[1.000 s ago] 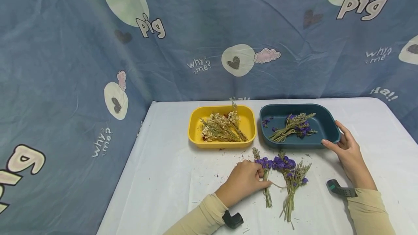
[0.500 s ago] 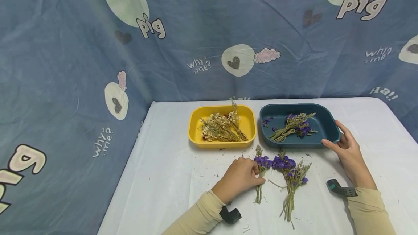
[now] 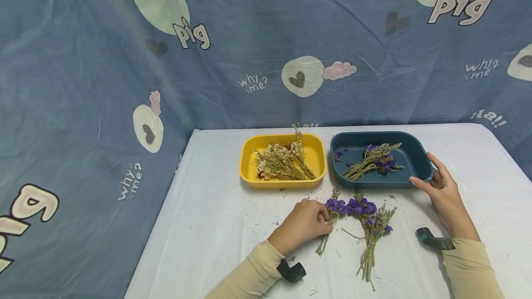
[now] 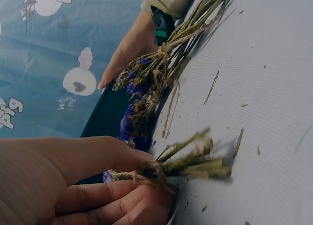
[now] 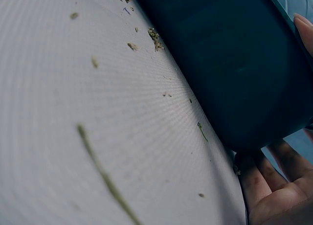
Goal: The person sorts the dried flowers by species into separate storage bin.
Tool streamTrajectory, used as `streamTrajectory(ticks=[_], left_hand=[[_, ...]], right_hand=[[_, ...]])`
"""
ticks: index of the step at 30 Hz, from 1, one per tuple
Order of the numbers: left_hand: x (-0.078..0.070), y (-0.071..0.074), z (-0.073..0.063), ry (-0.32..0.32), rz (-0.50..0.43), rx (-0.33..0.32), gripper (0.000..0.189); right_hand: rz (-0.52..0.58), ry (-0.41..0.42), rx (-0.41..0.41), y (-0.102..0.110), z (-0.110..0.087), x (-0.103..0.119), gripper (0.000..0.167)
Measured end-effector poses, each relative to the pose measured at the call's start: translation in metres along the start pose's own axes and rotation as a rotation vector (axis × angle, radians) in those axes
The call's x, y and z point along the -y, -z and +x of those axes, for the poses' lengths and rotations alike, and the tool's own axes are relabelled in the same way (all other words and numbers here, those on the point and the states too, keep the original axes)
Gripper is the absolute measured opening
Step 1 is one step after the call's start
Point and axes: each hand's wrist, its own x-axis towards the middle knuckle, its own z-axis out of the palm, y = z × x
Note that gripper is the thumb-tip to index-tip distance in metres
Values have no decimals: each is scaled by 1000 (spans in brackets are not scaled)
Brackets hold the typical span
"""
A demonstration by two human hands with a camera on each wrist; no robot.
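Observation:
My left hand (image 3: 300, 226) pinches a small bunch of dried purple flowers (image 3: 335, 206) at its string-tied stems. In the left wrist view, thumb and fingers close on the twine, and the cut stem ends (image 4: 200, 168) stick out past them, a little blurred. Just right of it lies a larger tied bunch of purple dried flowers (image 3: 371, 239), a loose string end beside it. My right hand (image 3: 446, 202) holds the near right corner of the dark blue tray (image 3: 382, 184), thumb at the front and fingers along the side. Inside the tray rests another tied purple bunch (image 3: 374, 160).
A yellow tray (image 3: 245, 176) with cream-coloured dried flowers (image 3: 279, 160) stands left of the blue one. Bits of stem and petal are scattered over the white tablecloth (image 3: 199, 225). A printed blue cloth (image 3: 232, 36) hangs behind the table.
My left hand has shifted slightly left with the small bunch, whose stem ends have swung toward the left. The right hand stays on the blue tray.

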Motion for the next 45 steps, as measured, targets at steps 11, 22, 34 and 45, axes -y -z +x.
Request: streamTrajectory(ticks=[11, 22, 34, 45], left_hand=[[-2, 3, -1, -21, -11, 13, 6], [-7, 7, -4, -56, 36, 15, 15], [-15, 10, -9, -70, 61, 46, 10], [-12, 12, -9, -92, 94, 50, 12]], right_hand=[[-2, -3, 0, 0, 0, 1, 89], [7, -8, -4, -1, 2, 2, 89], [9, -9, -1, 1, 2, -1, 89], [21, 10, 4, 0, 1, 0, 88]])
